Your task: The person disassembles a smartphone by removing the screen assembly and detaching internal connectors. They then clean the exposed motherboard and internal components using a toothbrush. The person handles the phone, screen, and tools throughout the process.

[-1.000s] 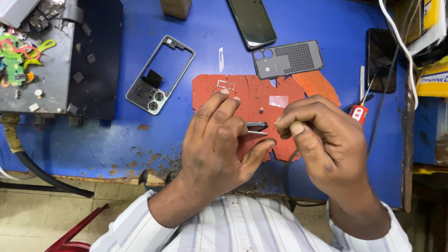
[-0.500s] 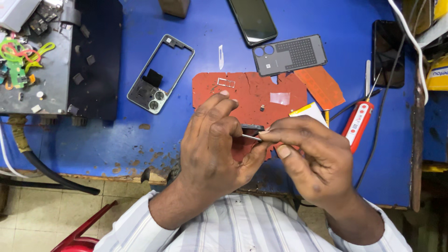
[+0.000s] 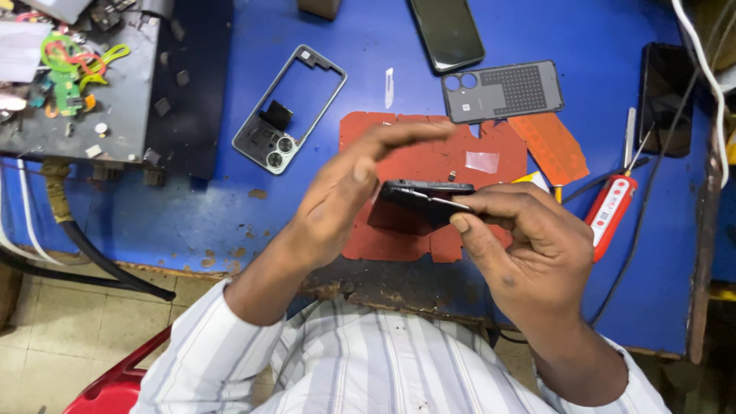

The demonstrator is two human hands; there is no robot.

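- Right hand: closed around the right end of a dark phone body, held edge-on above the red mat
- Left hand: fingers spread open, thumb side touching the phone body's left end
- Blue desk: phone frame far left, grey back cover far right, red screwdriver right

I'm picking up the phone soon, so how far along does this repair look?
Done: the frame with its camera lenses and the grey back cover lie apart on the blue bench. In hand: the right hand grips a dark phone body edge-on; the left hand is open beside it. Left: these parts are not yet put together.
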